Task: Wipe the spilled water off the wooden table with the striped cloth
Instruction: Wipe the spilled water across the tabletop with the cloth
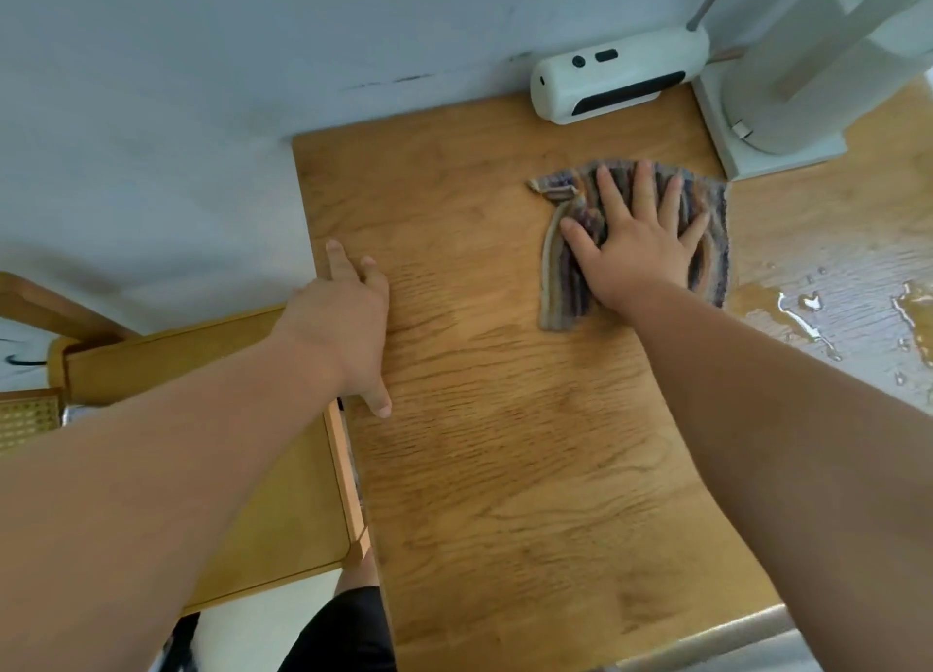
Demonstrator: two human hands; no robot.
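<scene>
The striped cloth [565,267] lies crumpled on the wooden table [505,444], toward its far right part. My right hand [636,239] presses flat on the cloth, fingers spread, palm down. Spilled water [828,318] glistens in a puddle with drops on the table just right of the cloth, reaching the right frame edge. My left hand [348,318] rests on the table's left edge, fingers apart, holding nothing.
A white device [616,78] lies at the table's far edge against the wall. A white fan base [772,131] stands at the far right. A wooden chair [242,419] sits left of the table. My leg in dark shorts [348,631] shows below.
</scene>
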